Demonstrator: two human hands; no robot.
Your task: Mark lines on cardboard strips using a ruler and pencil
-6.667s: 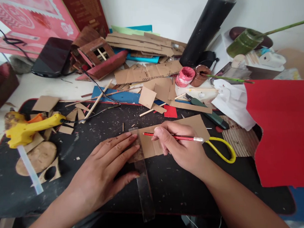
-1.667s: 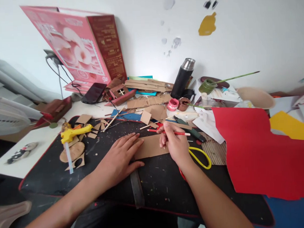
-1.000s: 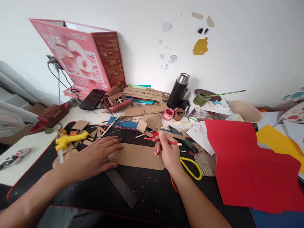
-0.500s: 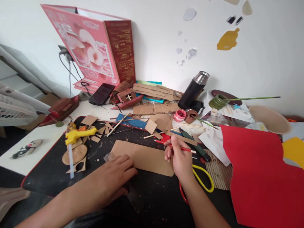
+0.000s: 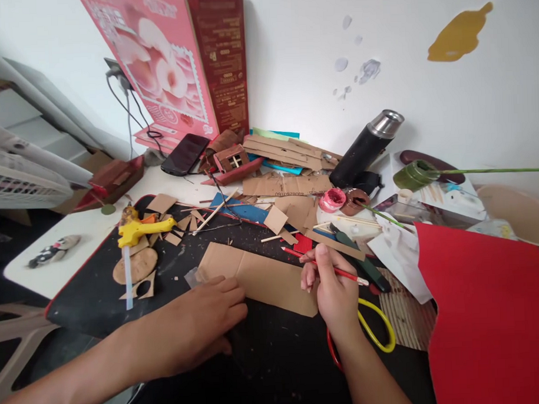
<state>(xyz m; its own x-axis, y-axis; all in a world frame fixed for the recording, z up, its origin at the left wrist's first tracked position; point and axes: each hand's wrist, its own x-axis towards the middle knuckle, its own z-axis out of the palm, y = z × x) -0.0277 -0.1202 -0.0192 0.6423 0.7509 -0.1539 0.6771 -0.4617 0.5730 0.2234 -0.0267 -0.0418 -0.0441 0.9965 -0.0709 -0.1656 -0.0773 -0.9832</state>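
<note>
A rectangular piece of brown cardboard [image 5: 272,281] lies on the black mat in front of me, with a faint crease across it. My left hand [image 5: 218,313] rests on its near left edge, palm down, fingers stretched and slightly bent. At the cardboard's right end, my right hand [image 5: 332,279] is closed around a red pencil [image 5: 294,252]. The pencil is nearly level, its point to the left and its eraser end to the right. Partly hidden beneath my right forearm are the red and yellow handles of scissors [image 5: 389,333]. Clear plastic [image 5: 192,278] shows by the cardboard's left corner.
On the left lies a yellow glue gun [image 5: 140,230] among cardboard scraps. Small model boats [image 5: 233,165], a phone [image 5: 186,155] and a pink box [image 5: 163,64] are at the back. Paint jars [image 5: 332,200], a black flask [image 5: 365,151] and red sheet [image 5: 485,312] occupy the right.
The view has tilted, so objects on the right appear farther right. Both hands keep nearly the same places on the cardboard, and the pencil is still held.
</note>
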